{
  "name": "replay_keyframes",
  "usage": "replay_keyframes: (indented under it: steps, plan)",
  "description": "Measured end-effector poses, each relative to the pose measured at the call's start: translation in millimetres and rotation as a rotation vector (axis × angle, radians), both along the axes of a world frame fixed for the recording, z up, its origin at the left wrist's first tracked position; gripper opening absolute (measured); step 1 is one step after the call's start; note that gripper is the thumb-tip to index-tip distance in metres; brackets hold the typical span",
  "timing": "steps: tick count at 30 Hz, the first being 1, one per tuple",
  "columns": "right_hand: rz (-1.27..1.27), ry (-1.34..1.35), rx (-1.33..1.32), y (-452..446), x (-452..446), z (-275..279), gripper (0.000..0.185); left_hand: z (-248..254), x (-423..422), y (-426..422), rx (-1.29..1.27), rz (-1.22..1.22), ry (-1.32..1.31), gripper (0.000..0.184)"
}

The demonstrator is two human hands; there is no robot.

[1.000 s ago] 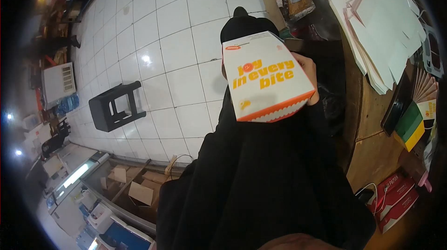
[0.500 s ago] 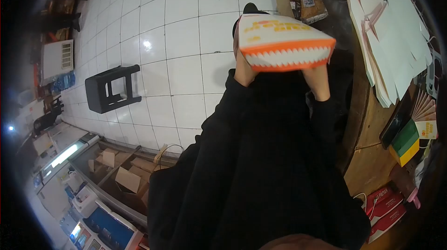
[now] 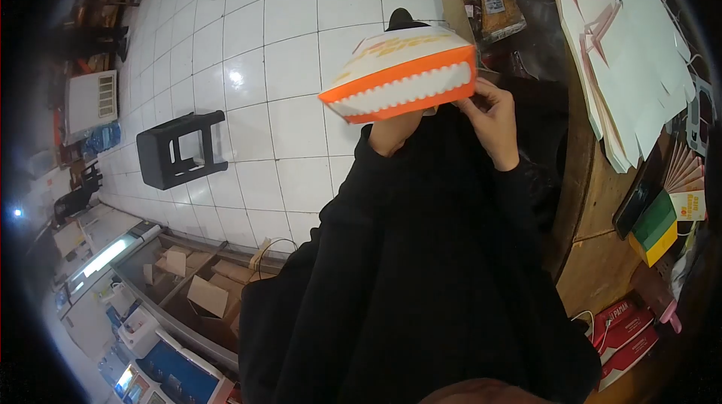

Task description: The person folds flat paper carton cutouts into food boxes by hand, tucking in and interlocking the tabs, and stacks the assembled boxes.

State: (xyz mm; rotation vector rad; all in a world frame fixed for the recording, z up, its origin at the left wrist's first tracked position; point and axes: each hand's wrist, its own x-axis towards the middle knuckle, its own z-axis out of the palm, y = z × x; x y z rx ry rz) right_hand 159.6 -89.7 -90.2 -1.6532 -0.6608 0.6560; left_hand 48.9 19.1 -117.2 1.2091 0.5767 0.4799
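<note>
A: Where do we have the white and orange cardboard box with faded yellow lettering [image 3: 406, 82]?

B: We have it up in the air before our black cloth garment [image 3: 421, 254], tilted, its scalloped white strip facing us and its left end lower than its right.

A: And our 2 hands?

B: Our left hand [image 3: 391, 132] is underneath, grasping the box, though its fingertips are hidden behind it. Our right hand [image 3: 496, 122] is at the right end, its thumb and forefinger against the corner; whether those fingers pinch it, we cannot tell.

A: What do we see to the right?

B: We see the brown wooden table [image 3: 594, 208], with a pile of pale green and white sheets [image 3: 643, 66] on it. Nearer us are a green and yellow packet [image 3: 653, 227] and 2 red printed boxes [image 3: 630, 345].

A: And to the left?

B: We see a black plastic stool [image 3: 156, 160] on the white tiled floor [image 3: 293, 126], well apart from our hands.
</note>
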Motion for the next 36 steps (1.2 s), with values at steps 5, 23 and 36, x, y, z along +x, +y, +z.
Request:
replay_keyframes:
  steps: [5,23,36]
  plan:
    - [0.058,-0.081,-0.013,1.0,-4.7,4.0,0.006,-3.5,-5.5,6.6,0.482,-0.098,0.146,0.023]
    - [-0.401,-0.552,-0.108,-119.2,1.8,120.5,0.006,9.1,2.5,-22.9,0.608,-0.14,0.236,0.034]
    - [-0.871,-0.748,-0.875,-226.6,55.7,106.9,0.057,14.5,3.3,-13.9,0.686,-0.107,0.306,0.033]
